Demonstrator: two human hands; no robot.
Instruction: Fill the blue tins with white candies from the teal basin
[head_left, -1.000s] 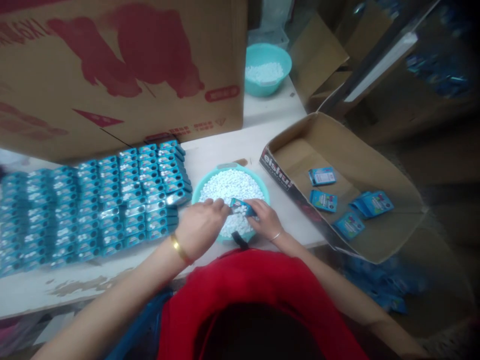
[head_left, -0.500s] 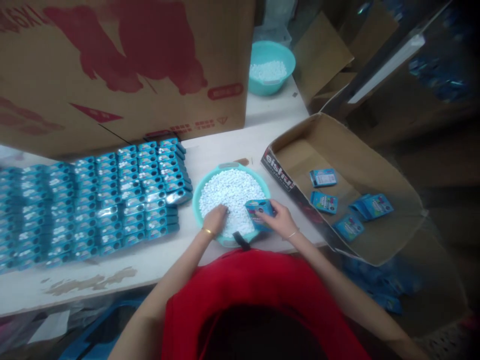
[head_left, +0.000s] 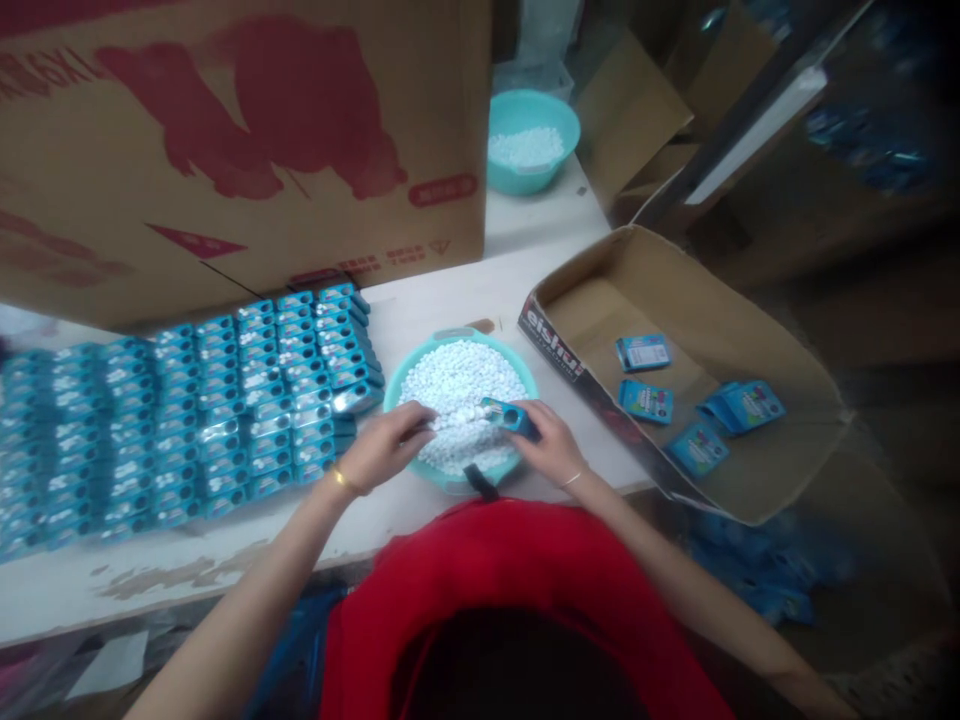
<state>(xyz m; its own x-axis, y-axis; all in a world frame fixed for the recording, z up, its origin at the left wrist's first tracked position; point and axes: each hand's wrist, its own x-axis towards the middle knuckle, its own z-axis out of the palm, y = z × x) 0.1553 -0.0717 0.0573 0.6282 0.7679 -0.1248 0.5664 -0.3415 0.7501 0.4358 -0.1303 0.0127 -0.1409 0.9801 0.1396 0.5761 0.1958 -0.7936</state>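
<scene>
My right hand [head_left: 551, 443] grips a small blue box [head_left: 510, 417], tilted so that an end with a dark round spot faces up. It is over the right side of a turquoise bowl [head_left: 390, 385]. White pellets [head_left: 461, 375] fill this bowl, with a furrow across their middle. Over the bowl's left rim is my left hand [head_left: 386, 445], thumb and forefinger a little apart and nothing visible between them. To its left, packed rows of the same blue boxes [head_left: 225, 410] cover the white table [head_left: 420, 285].
A large printed carton [head_left: 315, 120] stands behind the rows. At the right, an open cardboard tray [head_left: 600, 255] holds several loose blue boxes [head_left: 694, 450]. A second turquoise bowl [head_left: 525, 180] with pellets stands at the back. More blue packs [head_left: 757, 575] lie below the tray.
My left hand has drawn back leftward from the pellets to the bowl's rim. The blue box in my right hand has turned from its broad face to its end.
</scene>
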